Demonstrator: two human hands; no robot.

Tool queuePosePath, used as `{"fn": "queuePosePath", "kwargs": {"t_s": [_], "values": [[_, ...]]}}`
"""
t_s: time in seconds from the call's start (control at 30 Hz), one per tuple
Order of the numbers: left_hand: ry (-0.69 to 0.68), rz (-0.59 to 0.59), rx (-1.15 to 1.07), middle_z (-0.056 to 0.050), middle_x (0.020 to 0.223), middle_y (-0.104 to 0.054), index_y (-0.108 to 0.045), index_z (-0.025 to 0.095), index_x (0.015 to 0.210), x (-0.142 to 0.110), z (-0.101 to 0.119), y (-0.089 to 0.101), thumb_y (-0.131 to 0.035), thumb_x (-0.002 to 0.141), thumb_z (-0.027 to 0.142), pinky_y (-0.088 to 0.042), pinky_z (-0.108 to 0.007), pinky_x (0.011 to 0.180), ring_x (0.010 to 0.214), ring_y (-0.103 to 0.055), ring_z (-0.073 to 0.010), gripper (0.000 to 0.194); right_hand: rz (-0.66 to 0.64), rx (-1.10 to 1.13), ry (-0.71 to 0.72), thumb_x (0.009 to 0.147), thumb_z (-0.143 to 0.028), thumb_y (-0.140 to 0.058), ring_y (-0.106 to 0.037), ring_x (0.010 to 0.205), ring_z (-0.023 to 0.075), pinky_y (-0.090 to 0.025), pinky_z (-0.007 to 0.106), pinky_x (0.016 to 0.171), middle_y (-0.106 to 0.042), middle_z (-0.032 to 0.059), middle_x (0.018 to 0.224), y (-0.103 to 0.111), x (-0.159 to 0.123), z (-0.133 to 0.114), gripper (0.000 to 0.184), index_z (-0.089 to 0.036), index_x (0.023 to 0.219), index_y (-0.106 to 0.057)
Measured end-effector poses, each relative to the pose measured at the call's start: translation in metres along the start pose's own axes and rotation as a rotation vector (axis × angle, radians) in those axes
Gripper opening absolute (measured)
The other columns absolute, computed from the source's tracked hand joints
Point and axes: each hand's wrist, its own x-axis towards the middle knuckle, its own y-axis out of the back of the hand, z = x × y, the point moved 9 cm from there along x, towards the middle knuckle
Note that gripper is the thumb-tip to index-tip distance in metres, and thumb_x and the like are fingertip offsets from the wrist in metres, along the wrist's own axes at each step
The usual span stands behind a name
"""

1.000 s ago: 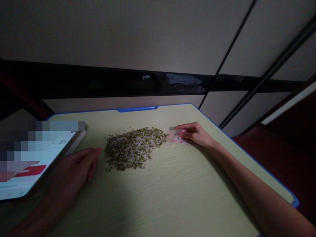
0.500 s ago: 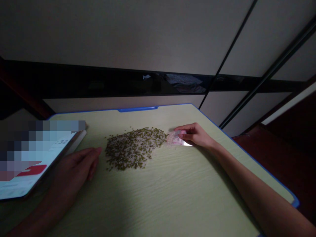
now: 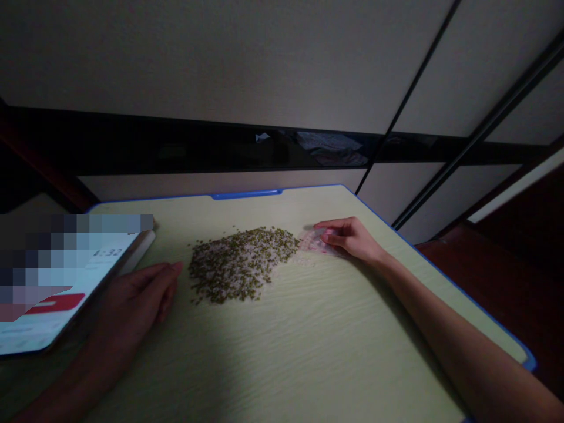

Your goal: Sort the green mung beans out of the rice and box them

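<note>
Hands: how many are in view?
2: the left hand beside the lit screen, left of the grain pile; the right hand touching thin pinkish plastic at the pile's right end. No other hand shows.

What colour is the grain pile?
The grain pile mixes green and off-white; see the head view.

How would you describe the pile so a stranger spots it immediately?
On the blue-edged table, look between the left hand and the right hand. There lies the pile, spread low. Unlike the lit screen or pinkish sheet nearby, it is loose green and whitish bits.
</note>
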Motion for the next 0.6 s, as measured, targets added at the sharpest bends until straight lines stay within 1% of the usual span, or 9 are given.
{"fn": "queuePosePath", "kwargs": {"t_s": [0.07,0.2,0.3,0.47,0.6], "values": [[-0.008,0.003,0.003,0.005,0.034,-0.036,-0.033,0.025,0.034,0.001,0.0,0.001,-0.037,0.068,0.049,-0.03,-0.028,0.053,0.041,-0.038,-0.0139,0.042,0.009,-0.002,0.008,0.065,-0.023,-0.059,-0.031,0.04,0.0053,-0.022,0.02,0.04,-0.053,-0.0007,0.051,0.001,0.0,0.0,0.04,-0.007,0.101,-0.067],[0.01,-0.01,-0.006,0.005,0.035,-0.037,-0.035,0.025,0.035,0.003,-0.006,0.0,-0.038,0.069,0.048,-0.03,-0.027,0.052,0.042,-0.038,-0.0142,0.041,0.011,-0.003,0.037,0.065,-0.023,-0.059,-0.033,0.043,0.0056,-0.023,0.02,0.041,-0.056,0.0012,0.056,0.0,0.0,-0.002,0.041,-0.006,0.101,-0.067],[0.011,-0.016,-0.035,0.005,0.035,-0.036,-0.034,0.024,0.036,0.003,-0.01,-0.001,-0.039,0.069,0.047,-0.03,-0.027,0.052,0.042,-0.037,-0.0141,0.041,0.006,-0.013,0.045,0.065,-0.025,-0.059,-0.032,0.044,0.0058,-0.023,0.02,0.041,-0.053,-0.0006,0.054,-0.001,0.0,-0.004,0.041,-0.007,0.101,-0.067],[0.027,-0.011,-0.028,0.006,0.035,-0.037,-0.035,0.025,0.037,0.001,-0.007,-0.002,-0.039,0.069,0.047,-0.03,-0.027,0.052,0.042,-0.038,-0.0139,0.039,0.0,0.001,0.009,0.064,-0.024,-0.058,-0.031,0.042,0.0055,-0.023,0.021,0.041,-0.051,-0.0016,0.052,-0.002,-0.001,-0.003,0.043,-0.005,0.103,-0.065],[0.04,0.004,-0.027,0.006,0.034,-0.035,-0.034,0.025,0.037,-0.001,-0.003,0.0,-0.039,0.068,0.048,-0.029,-0.027,0.05,0.041,-0.036,-0.014,0.039,0.012,-0.005,0.011,0.066,-0.021,-0.057,-0.031,0.041,0.0052,-0.023,0.021,0.04,-0.05,-0.0013,0.051,0.0,-0.001,-0.003,0.041,-0.005,0.102,-0.065]]}}
